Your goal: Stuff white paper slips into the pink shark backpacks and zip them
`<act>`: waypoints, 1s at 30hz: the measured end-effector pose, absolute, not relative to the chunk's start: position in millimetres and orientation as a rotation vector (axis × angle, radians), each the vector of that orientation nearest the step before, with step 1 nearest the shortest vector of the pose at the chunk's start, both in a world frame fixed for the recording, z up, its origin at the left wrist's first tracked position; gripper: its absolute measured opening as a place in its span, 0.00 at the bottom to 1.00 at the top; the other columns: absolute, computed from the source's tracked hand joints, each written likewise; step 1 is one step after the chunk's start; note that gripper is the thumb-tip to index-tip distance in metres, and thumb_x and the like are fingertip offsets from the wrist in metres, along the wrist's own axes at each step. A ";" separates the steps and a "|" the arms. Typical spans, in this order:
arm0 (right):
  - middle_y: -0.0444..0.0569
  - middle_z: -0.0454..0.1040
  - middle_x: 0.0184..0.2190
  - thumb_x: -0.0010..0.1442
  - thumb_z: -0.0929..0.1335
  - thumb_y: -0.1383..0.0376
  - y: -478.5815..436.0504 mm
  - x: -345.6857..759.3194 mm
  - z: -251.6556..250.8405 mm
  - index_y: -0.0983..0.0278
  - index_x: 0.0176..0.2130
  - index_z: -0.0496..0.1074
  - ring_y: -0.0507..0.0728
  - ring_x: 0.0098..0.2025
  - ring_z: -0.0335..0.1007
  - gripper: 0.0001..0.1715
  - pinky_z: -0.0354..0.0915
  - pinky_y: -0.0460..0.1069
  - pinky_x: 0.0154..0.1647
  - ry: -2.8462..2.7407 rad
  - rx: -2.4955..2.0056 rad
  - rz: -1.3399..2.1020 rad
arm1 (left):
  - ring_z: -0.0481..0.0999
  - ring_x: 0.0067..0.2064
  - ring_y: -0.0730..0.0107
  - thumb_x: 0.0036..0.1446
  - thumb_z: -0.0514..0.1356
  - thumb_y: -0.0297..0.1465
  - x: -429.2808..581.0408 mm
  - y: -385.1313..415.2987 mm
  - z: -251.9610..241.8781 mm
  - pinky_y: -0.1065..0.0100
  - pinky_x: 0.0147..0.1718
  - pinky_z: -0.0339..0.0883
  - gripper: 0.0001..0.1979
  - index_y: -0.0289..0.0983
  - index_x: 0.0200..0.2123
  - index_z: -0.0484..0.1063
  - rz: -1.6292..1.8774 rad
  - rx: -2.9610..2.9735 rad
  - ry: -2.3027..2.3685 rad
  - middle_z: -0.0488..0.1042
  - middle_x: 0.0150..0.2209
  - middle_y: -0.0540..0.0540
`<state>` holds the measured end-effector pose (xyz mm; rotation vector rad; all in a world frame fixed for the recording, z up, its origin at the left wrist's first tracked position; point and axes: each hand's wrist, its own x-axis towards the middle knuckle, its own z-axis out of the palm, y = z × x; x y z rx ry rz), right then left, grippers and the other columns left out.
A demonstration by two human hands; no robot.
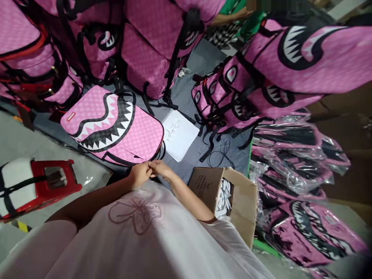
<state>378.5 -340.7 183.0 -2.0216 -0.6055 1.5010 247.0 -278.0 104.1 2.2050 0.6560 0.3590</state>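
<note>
Left hand point(140, 174), right hand point(159, 169) meet beside pink backpack point(116, 122), forearms point(188, 195) converging; fingers point(155, 164) bunched, whether gripping unclear.

No text is legible. Carton point(242, 205), lower right: printed lines point(205, 185), seemingly too small to read. Pink backpack point(142, 128), left of centre: red-edged label point(71, 116), unreadable.

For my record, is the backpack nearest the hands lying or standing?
Lying: the backpack rests on the grey surface, its toothed front facing up.
</note>
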 end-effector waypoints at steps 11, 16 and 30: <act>0.57 0.83 0.42 0.66 0.67 0.65 -350.1 383.9 185.4 0.60 0.43 0.77 0.63 0.46 0.81 0.08 0.69 0.51 0.42 -1.602 -2.651 0.744 | 0.55 0.73 0.33 0.64 0.59 0.42 238.3 -243.4 93.6 0.35 0.67 0.52 0.34 0.33 0.69 0.63 0.529 2.571 0.714 0.58 0.71 0.27; 0.65 0.80 0.49 0.66 0.61 0.75 -295.1 454.5 223.0 0.66 0.53 0.74 0.66 0.51 0.80 0.21 0.69 0.52 0.43 -1.780 -2.931 0.292 | 0.50 0.74 0.29 0.61 0.64 0.36 244.2 -245.0 69.3 0.28 0.65 0.51 0.37 0.43 0.72 0.59 0.296 2.855 0.686 0.51 0.74 0.32; 0.70 0.77 0.52 0.70 0.57 0.73 -102.5 489.2 230.7 0.73 0.55 0.74 0.65 0.55 0.76 0.22 0.67 0.54 0.51 -2.335 -2.386 0.139 | 0.46 0.75 0.35 0.64 0.62 0.33 193.0 -209.1 63.7 0.33 0.69 0.48 0.38 0.49 0.74 0.53 0.143 2.865 0.553 0.52 0.74 0.39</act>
